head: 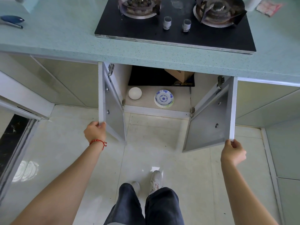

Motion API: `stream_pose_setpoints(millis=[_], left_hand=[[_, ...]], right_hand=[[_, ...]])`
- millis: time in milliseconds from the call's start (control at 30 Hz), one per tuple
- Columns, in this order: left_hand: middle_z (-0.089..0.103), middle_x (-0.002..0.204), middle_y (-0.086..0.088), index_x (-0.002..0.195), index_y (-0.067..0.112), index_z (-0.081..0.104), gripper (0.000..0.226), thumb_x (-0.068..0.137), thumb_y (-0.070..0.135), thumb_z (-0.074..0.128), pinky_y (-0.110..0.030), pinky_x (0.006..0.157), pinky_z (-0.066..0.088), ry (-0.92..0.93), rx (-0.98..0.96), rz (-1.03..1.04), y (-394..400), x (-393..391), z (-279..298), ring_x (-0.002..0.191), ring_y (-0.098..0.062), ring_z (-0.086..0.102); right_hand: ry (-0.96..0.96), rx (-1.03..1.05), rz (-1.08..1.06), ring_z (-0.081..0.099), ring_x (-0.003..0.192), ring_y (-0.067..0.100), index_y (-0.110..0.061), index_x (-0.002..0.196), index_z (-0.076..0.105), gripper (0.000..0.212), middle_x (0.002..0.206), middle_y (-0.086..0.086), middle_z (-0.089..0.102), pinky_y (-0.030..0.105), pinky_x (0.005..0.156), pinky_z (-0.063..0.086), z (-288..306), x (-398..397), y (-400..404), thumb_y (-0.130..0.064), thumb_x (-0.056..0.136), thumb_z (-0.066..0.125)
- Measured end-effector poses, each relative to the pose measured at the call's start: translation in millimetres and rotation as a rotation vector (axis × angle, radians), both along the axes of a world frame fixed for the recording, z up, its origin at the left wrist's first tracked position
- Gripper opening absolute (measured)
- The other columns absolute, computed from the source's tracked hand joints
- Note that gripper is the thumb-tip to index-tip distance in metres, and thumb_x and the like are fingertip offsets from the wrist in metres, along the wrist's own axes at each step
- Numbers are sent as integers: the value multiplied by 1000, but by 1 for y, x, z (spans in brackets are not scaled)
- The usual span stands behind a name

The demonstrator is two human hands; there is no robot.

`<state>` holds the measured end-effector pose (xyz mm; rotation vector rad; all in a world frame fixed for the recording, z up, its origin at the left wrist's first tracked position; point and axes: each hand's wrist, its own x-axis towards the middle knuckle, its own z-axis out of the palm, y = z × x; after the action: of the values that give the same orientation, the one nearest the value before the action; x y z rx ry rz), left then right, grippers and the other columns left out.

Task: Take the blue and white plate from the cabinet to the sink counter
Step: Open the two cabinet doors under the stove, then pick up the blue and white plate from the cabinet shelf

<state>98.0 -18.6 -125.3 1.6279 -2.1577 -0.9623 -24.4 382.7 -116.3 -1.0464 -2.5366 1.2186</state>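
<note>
The blue and white plate (163, 98) lies on top of another plate on the cabinet floor, right of centre, under the stove. Both cabinet doors stand wide open. My left hand (95, 131) grips the bottom corner of the left door (112, 111). At the other side, my right hand (233, 152) is closed on the bottom corner of the right door (209, 124). Both hands are well in front of the plate and apart from it.
A white upturned bowl (135, 93) sits left of the plate. A cardboard box (180, 75) on a black mat (151, 78) fills the cabinet's back. Above is the pale green counter (65, 38) with a black gas stove (175, 25). A blue-handled tool (12, 20) lies far left.
</note>
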Motion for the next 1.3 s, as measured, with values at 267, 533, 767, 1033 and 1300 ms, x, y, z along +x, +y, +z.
stream_pose_setpoints(millis=[267, 533, 767, 1033, 1300], left_hand=[[66, 85, -31, 68, -2, 59, 27, 86, 15, 51, -36, 65, 39, -22, 171, -197, 55, 17, 4, 85, -44, 60], [57, 126, -17, 122, 2, 50, 36, 89, 18, 50, -38, 101, 38, 45, 33, -789, 79, 27, 9, 119, -30, 50], [38, 145, -11, 134, 10, 34, 46, 93, 29, 39, -41, 112, 25, -119, -193, -1045, 71, 21, 4, 137, -25, 27], [36, 146, -12, 134, 9, 33, 48, 92, 30, 41, -46, 112, 28, -173, -248, -1102, 79, -10, -9, 137, -28, 28], [38, 145, -13, 135, 9, 32, 50, 91, 30, 42, -46, 111, 29, -255, -259, -1072, 102, -73, -26, 135, -29, 31]], right_hand=[[-27, -157, 94, 58, 102, 29, -4, 117, 56, 32, 113, 17, 64, 25, 85, 38, 3, 43, -62, -12, 86, 54], [-8, -50, 604, 45, 124, 27, -7, 128, 47, 39, 133, 13, 51, 38, 104, 35, 5, 77, -127, -21, 92, 48], [-39, 262, 910, 28, 136, 26, -12, 137, 33, 47, 148, 9, 34, 39, 111, 24, 7, 80, -140, -30, 94, 42], [-92, 363, 983, 22, 139, 24, -13, 139, 29, 50, 149, 9, 32, 35, 113, 17, -6, 49, -126, -32, 94, 40], [-152, 330, 1028, 24, 138, 26, -12, 138, 31, 49, 148, 10, 33, 40, 112, 21, -26, -22, -95, -32, 94, 40]])
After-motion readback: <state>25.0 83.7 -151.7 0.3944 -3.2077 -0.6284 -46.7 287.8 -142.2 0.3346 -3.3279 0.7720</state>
